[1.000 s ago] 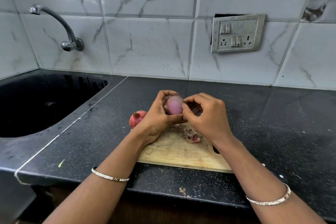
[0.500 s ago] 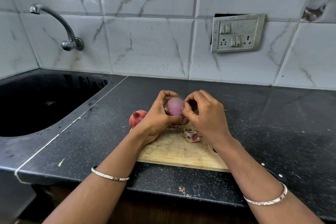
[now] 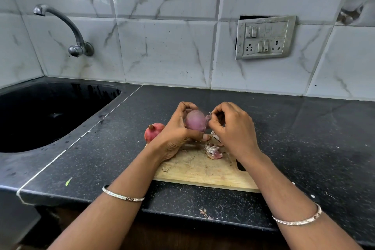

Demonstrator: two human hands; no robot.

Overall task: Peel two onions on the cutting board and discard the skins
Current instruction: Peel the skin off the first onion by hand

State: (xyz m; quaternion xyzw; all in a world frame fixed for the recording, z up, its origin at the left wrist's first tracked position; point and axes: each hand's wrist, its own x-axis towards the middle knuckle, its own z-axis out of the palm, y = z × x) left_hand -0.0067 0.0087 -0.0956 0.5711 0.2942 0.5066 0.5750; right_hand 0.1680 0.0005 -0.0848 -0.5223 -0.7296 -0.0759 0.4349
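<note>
I am watching a black sink (image 3: 89, 92) set into the left end of the counter (image 3: 304, 138). Its basin is too dark for me to tell what is lying in it.

Moving right, an unpeeled onion (image 3: 153, 132) is sitting at the far left corner of the cutting board (image 3: 203, 170). It is red-skinned, with its dry tip pointing up, and I cannot tell whether it is resting on the wood or on the counter.

Just beside it, the left hand (image 3: 176, 134) is curling round the second onion (image 3: 195, 121), thumb underneath and fingers over the top, holding it up above the board's far edge. This onion is showing smooth, pale purple flesh, with most of its dry skin off.

The right hand (image 3: 235, 128) is working at the onion's right side, thumb and forefinger pinching a thin flap of skin (image 3: 209, 115) that is hanging from it.

Below the hands, a small heap of peelings (image 3: 213, 151) is lying on the board toward its far right. A few flakes (image 3: 204, 212) are lying at the counter's near edge.
</note>
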